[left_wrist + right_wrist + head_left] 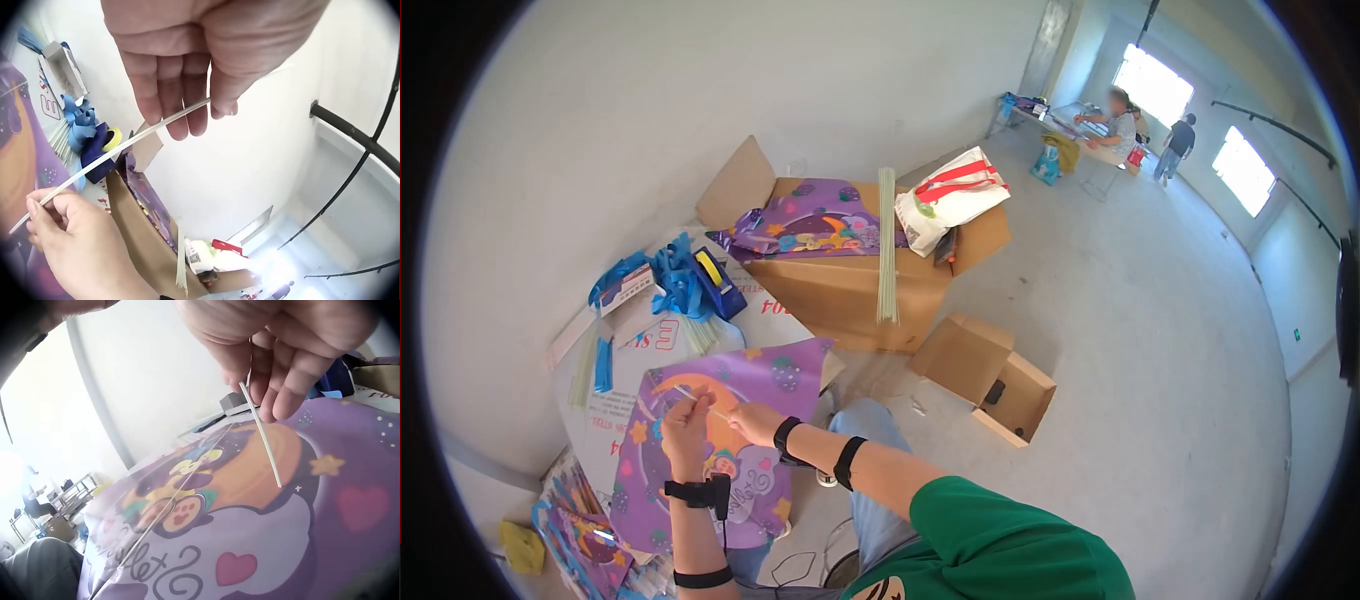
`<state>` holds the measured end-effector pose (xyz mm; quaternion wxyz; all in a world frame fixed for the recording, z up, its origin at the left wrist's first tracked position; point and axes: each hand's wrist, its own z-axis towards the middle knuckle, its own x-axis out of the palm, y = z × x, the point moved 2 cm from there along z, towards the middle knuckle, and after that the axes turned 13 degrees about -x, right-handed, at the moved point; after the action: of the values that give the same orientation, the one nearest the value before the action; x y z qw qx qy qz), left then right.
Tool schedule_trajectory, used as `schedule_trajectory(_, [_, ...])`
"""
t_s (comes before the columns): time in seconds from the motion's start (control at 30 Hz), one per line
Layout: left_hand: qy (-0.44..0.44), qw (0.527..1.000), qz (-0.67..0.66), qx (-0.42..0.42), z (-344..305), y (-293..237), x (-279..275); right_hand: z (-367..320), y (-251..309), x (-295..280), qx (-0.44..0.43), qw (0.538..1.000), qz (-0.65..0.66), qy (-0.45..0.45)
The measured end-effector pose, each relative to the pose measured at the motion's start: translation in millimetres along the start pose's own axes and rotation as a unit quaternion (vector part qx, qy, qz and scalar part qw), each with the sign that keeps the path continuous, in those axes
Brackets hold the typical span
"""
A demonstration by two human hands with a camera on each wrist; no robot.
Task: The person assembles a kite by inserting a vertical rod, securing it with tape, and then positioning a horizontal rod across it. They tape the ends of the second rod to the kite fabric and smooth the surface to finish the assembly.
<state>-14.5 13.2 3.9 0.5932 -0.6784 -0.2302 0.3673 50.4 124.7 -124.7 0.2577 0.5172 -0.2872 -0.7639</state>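
Stick (105, 159) btwn hands (200, 62) (90, 240); sleeve (1000, 525) head cam only

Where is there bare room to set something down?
Bare floor lies between the small open box and the right-hand wall, and between that box and the green sleeve. Crowded: the white surface, with blue ribbons, tape dispenser and purple sheet; the big cardboard box, topped by sticks, a white bag and another sheet.

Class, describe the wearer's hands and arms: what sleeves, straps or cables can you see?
The left hand and right hand are both bare. The left forearm has a black left-wrist strap with a black boxy device and thin black cable, plus a plain black band farther up. The right forearm has a black right-wrist strap, another black band and a short green fabric sleeve.
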Motion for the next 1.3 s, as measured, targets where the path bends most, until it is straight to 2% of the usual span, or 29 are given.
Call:
schedule_trajectory(0.07, [-0.004,0.999,0.043,-0.006,-2,-14,-3,5,11,-5,-0.019,0.999,0.011,-0.044])
schedule_trajectory(0.1, [-0.007,0.999,0.028,-0.025,-8,-3,9,-13,13,-14,-0.009,1.000,0.010,-0.022])
schedule_trajectory(0.17, [-0.016,0.998,0.057,0.005,-4,3,-3,-7,40,-27,-0.094,0.995,0.009,-0.045])
schedule_trajectory(0.23, [-0.031,0.997,0.077,0.009,14,7,-15,10,49,-28,-0.207,0.971,-0.004,-0.122])
schedule_trajectory(0.3, [-0.022,0.997,0.002,-0.069,16,10,-23,14,55,-24,-0.178,0.981,-0.015,-0.070])
schedule_trajectory(0.37, [0.018,0.992,-0.036,-0.116,20,13,-30,16,74,-32,-0.088,0.986,0.130,-0.059])
schedule_trajectory(0.43, [0.039,0.984,-0.063,-0.160,30,23,-37,19,64,-21,-0.056,0.977,0.198,-0.052])
schedule_trajectory(0.47, [0.019,0.984,-0.062,-0.168,36,30,-41,21,60,-18,-0.063,0.974,0.212,-0.038])
schedule_trajectory(0.53, [0.038,0.979,-0.049,-0.193,51,48,-43,20,46,-16,0.074,0.930,0.361,0.011])
schedule_trajectory(0.57, [0.028,0.979,-0.048,-0.197,62,56,-50,22,37,-15,0.071,0.927,0.367,0.018])
schedule_trajectory(0.63, [0.016,0.980,0.101,-0.171,91,61,-66,32,18,-14,0.130,0.909,0.396,-0.003])
schedule_trajectory(0.67, [0.005,0.970,0.118,-0.213,106,62,-74,37,9,-14,0.155,0.893,0.422,-0.004])
schedule_trajectory(0.7, [0.002,0.969,0.121,-0.216,124,65,-79,41,2,-15,0.154,0.891,0.426,-0.002])
schedule_trajectory(0.8, [-0.018,0.972,0.096,-0.211,183,79,-93,47,-20,-13,0.191,0.826,0.528,-0.044])
schedule_trajectory(0.83, [-0.012,0.973,0.088,-0.214,203,83,-96,50,-27,-9,0.191,0.825,0.530,-0.044])
schedule_trajectory(0.9, [-0.006,0.973,0.082,-0.218,240,87,-100,54,-42,1,0.219,0.781,0.581,-0.063])
schedule_trajectory(0.97, [-0.026,0.954,0.192,-0.229,275,88,-101,55,-56,9,0.220,0.766,0.601,-0.065])
schedule_trajectory(1.0, [-0.060,0.946,0.260,-0.183,303,113,-106,55,-62,12,0.223,0.753,0.615,-0.071])
schedule_trajectory(1.03, [-0.056,0.945,0.264,-0.186,325,124,-108,55,-67,15,0.227,0.740,0.628,-0.077])
schedule_trajectory(1.13, [-0.041,0.884,0.445,-0.137,374,141,-101,60,-76,15,0.229,0.728,0.642,-0.077])
schedule_trajectory(1.3, [-0.051,0.888,0.453,-0.064,433,191,-82,72,-73,3,0.223,0.744,0.628,-0.058])
